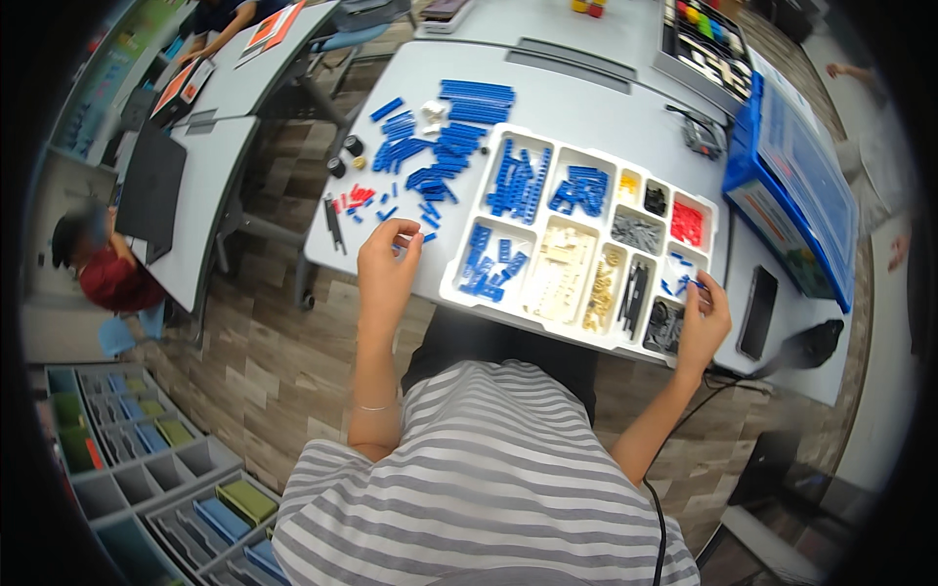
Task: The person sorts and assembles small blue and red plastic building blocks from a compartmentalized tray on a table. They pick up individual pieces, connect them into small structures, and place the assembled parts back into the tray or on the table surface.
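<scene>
Looking down, hidden: the person's lap and the near table edge sit under a striped shirt [489,479]; whatever the left fingertips pinch is too small to make out
Cut off: the blue bin [782,186] runs into the dark rim at the right
Materials: a white plastic sorting tray [547,313] with square compartments of blue, tan, grey, red and black pieces; loose blue beams [440,137] lie flat on the grey table [635,107]
Left hand [386,264]: fingers curled together at the table's near edge, just beside the scattered small blue and red pieces [362,195]
Right hand [705,317]: fingertips closed on a small blue piece [692,284] over the tray's right end compartment
Nearby: a dark phone [757,313] lies flat right of that hand
</scene>
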The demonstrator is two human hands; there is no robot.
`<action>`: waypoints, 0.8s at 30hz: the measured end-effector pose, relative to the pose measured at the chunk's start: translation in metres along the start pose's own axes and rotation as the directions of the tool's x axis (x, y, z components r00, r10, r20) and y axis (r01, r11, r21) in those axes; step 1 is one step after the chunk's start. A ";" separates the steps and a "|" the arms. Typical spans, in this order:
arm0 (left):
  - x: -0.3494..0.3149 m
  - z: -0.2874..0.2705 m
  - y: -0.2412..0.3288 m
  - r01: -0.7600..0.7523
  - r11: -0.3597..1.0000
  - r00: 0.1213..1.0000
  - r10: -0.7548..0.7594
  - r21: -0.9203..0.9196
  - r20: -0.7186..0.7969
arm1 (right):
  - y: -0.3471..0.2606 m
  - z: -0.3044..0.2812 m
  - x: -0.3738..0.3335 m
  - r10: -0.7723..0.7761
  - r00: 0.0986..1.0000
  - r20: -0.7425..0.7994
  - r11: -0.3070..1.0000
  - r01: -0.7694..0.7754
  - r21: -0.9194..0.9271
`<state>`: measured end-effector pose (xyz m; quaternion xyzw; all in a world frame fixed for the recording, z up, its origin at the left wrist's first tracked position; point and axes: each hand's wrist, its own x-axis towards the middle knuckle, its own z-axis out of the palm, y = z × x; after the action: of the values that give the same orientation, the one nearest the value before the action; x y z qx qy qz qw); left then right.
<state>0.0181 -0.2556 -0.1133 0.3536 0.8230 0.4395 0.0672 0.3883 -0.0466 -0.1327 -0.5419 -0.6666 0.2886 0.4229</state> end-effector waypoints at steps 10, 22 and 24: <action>-0.003 -0.007 -0.026 0.060 0.964 0.981 -0.009 0.260 -0.192 | 0.002 0.001 -0.006 -0.060 0.998 0.021 0.998 0.061 -0.021; 0.010 0.005 -0.088 0.057 0.994 0.990 -0.044 0.092 -0.133 | -0.029 0.023 -0.024 -0.250 0.966 -0.071 0.960 0.237 -0.151; 0.011 0.008 -0.095 0.025 0.999 0.992 -0.029 -0.034 -0.126 | -0.039 0.024 -0.027 -0.115 0.992 -0.043 0.993 0.114 -0.013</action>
<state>-0.0365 -0.2777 -0.1884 0.3126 0.8230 0.4735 0.0267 0.3504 -0.0800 -0.1182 -0.5110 -0.6887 0.2485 0.4504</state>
